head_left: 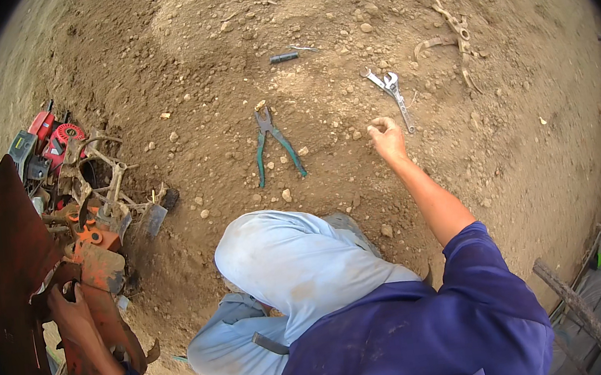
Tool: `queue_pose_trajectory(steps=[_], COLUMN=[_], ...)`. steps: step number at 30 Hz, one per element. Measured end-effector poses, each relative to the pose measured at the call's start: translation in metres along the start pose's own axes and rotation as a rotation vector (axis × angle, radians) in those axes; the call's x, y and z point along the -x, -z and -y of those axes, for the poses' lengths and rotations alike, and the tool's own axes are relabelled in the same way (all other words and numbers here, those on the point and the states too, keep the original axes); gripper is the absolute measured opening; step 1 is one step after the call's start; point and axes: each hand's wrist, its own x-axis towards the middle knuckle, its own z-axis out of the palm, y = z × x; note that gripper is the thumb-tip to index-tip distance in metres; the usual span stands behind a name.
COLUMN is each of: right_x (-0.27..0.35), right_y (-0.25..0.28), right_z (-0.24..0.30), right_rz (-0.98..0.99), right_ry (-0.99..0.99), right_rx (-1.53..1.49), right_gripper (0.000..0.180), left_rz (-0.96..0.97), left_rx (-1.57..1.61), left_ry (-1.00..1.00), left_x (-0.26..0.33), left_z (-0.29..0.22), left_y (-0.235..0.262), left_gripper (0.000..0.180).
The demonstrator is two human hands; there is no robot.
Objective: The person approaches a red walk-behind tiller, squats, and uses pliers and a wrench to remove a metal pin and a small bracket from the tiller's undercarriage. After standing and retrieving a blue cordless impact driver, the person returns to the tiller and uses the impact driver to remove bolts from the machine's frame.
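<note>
At the left, my left hand reaches into a rusty red-orange machine, a motor tiller by its look. Its fingers curl at a dark round part, and the metal partly hides what they grip. My right hand is held out over the dirt, thumb and forefinger apart, with nothing seen between them. Just beyond it lie a combination wrench and an adjustable wrench, partly crossed. Green-handled pliers rest on the ground ahead of my knee, handles spread.
Farther off lies a black-handled tool with a thin metal piece by it. A muddy branched metal part sits at the far right. The tiller's red engine and bladed tines stand left. Wooden poles edge the right side.
</note>
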Motion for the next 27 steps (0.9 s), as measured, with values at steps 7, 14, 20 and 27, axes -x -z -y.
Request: queue_pose_trajectory(steps=[7, 14, 20, 27], right_x=[-0.104, -0.105, -0.082, -0.016], right_y=[0.050, 0.054, 0.040, -0.042], right_z=[-0.029, -0.013, 0.019, 0.054], right_rz=[-0.307, -0.276, -0.154, 0.135], right_ry=[0.083, 0.126, 0.075, 0.258], right_rx=[0.272, 0.557, 0.752, 0.350], right_gripper=[0.030, 0.036, 0.023, 0.018], left_rz=[-0.026, 0.209, 0.262, 0.222], left_rx=[0.545, 0.633, 0.770, 0.809], left_ry=[-0.407, -0.240, -0.134, -0.226], left_x=[0.178, 0.283, 0.320, 0.314], left_z=[-0.095, -0.056, -0.032, -0.037], left_y=[0.034, -0.003, -0.039, -0.052], left_gripper=[0.039, 0.037, 0.036, 0.032])
